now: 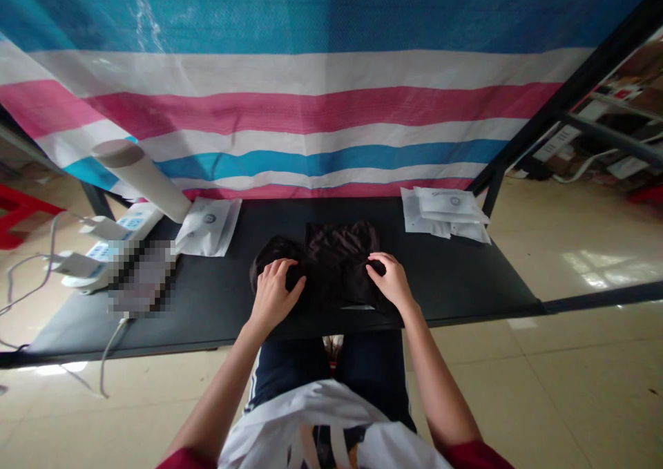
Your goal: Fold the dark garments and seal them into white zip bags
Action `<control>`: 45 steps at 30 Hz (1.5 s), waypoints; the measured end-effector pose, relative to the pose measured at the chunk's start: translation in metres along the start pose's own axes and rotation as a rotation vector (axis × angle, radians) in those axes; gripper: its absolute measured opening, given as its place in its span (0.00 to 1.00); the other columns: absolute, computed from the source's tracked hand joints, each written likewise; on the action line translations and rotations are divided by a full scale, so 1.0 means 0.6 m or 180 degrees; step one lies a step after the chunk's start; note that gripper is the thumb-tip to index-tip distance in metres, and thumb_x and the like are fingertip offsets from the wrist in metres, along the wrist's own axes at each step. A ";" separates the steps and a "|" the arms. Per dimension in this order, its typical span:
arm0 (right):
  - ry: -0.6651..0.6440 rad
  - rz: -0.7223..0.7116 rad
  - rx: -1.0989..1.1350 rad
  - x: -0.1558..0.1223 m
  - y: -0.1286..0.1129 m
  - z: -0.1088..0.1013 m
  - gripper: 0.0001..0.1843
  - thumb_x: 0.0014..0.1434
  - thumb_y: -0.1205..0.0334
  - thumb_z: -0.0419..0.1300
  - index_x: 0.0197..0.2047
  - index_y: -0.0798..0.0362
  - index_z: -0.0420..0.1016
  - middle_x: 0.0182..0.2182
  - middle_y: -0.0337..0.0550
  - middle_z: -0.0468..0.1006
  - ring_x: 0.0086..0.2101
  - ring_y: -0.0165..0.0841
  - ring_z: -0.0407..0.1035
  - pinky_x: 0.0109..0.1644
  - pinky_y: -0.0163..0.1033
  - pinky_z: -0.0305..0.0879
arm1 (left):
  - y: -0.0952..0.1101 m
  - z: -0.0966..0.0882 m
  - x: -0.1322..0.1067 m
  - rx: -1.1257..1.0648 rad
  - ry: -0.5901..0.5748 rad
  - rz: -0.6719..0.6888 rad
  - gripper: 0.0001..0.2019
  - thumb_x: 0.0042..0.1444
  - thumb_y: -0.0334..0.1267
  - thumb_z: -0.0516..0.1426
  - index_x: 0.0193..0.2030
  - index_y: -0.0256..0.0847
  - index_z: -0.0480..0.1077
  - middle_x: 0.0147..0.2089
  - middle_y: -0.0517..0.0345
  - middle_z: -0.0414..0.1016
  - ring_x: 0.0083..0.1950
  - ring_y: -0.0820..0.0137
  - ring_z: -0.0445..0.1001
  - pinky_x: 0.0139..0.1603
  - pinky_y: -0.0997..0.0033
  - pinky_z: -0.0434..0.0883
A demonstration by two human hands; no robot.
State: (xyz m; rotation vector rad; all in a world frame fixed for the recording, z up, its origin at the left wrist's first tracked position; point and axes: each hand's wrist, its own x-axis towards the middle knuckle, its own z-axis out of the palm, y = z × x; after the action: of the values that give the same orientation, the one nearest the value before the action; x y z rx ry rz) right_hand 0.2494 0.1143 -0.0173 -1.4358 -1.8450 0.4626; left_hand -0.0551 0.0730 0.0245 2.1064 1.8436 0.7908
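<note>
We have a dark, satiny piece of clothing [336, 262] bunched in the middle of the black table [456, 282], close to the near edge, and a thin pale strip shows along its near side. Our left hand [274, 296] arches over its left end, and our right hand [391, 282] sits over its right side. Both are half closed, palms down, with the fingers curled onto the cloth; we cannot tell whether they are pinching it or only pressing. On fabric this slippery, a light, even touch from both hands seems best, because uneven pressure could let one layer creep over another.

A white printed plastic bag [208, 227] lies on the table to our left, and a small stack of similar bags [445, 213] lies to our right, both well apart from the cloth. Beyond the left bag, a beige cardboard tube [139, 179] leans at a slant. Farther left, a white power strip [119, 241] carries plugged-in adapters, with a pixelated patch beside it and cables trailing down toward the tiled floor [570, 358]. A striped blue, white and pink tarpaulin [311, 110] hangs behind the table.
</note>
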 end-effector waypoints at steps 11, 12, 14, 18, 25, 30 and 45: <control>-0.0780 -0.0253 -0.1189 -0.033 -0.002 -0.019 0.45 0.59 0.36 0.56 0.72 0.49 0.53 0.70 0.47 0.54 0.69 0.55 0.43 0.69 0.66 0.43 | -0.088 0.018 0.004 0.1046 -0.0254 -0.0015 0.49 0.48 0.69 0.57 0.72 0.44 0.54 0.74 0.43 0.52 0.73 0.41 0.49 0.69 0.41 0.54; -0.0792 -0.0245 -0.1218 -0.034 -0.001 -0.020 0.44 0.60 0.36 0.55 0.73 0.49 0.51 0.71 0.47 0.52 0.69 0.55 0.42 0.69 0.65 0.43 | -0.091 0.016 0.005 0.1058 -0.0262 0.0003 0.49 0.48 0.69 0.57 0.72 0.45 0.54 0.74 0.43 0.52 0.74 0.42 0.49 0.69 0.42 0.54; -0.0782 -0.0230 -0.1235 -0.036 0.000 -0.020 0.42 0.62 0.37 0.53 0.73 0.49 0.51 0.71 0.46 0.51 0.69 0.54 0.43 0.69 0.65 0.43 | -0.093 0.014 0.007 0.1078 -0.0274 0.0035 0.48 0.48 0.70 0.57 0.71 0.45 0.56 0.74 0.44 0.52 0.74 0.43 0.49 0.70 0.43 0.54; -0.0636 -0.0162 -0.1131 -0.038 0.004 -0.018 0.38 0.64 0.40 0.52 0.72 0.48 0.55 0.70 0.47 0.56 0.69 0.51 0.46 0.69 0.63 0.46 | -0.094 0.014 0.006 0.1041 -0.0229 0.0069 0.46 0.49 0.69 0.57 0.70 0.44 0.58 0.73 0.44 0.53 0.74 0.44 0.50 0.70 0.43 0.54; -0.0458 -0.0124 -0.1050 -0.044 0.007 -0.015 0.34 0.66 0.42 0.51 0.69 0.50 0.61 0.67 0.49 0.61 0.68 0.47 0.50 0.70 0.60 0.48 | -0.093 0.017 0.002 0.0972 -0.0148 0.0041 0.39 0.57 0.64 0.53 0.69 0.44 0.60 0.73 0.45 0.55 0.73 0.46 0.52 0.70 0.45 0.55; -0.0345 -0.0115 -0.0964 -0.044 0.007 -0.015 0.30 0.66 0.44 0.50 0.66 0.49 0.65 0.66 0.49 0.64 0.67 0.46 0.53 0.69 0.60 0.49 | -0.092 0.019 0.001 0.0959 -0.0060 0.0054 0.34 0.62 0.61 0.49 0.68 0.42 0.62 0.72 0.45 0.58 0.73 0.47 0.53 0.69 0.46 0.55; -0.0248 -0.0121 -0.0948 -0.045 0.009 -0.013 0.28 0.68 0.46 0.48 0.63 0.51 0.69 0.64 0.49 0.67 0.66 0.45 0.56 0.68 0.59 0.52 | -0.094 0.017 -0.002 0.0810 0.0028 0.0070 0.30 0.64 0.56 0.48 0.65 0.40 0.64 0.70 0.44 0.61 0.71 0.48 0.56 0.69 0.45 0.57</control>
State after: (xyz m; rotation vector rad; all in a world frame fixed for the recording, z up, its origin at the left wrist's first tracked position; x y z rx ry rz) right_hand 0.2616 0.0892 -0.0246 -1.5918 -2.0666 0.2338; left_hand -0.0976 0.0839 -0.0127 2.2791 2.0226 0.5975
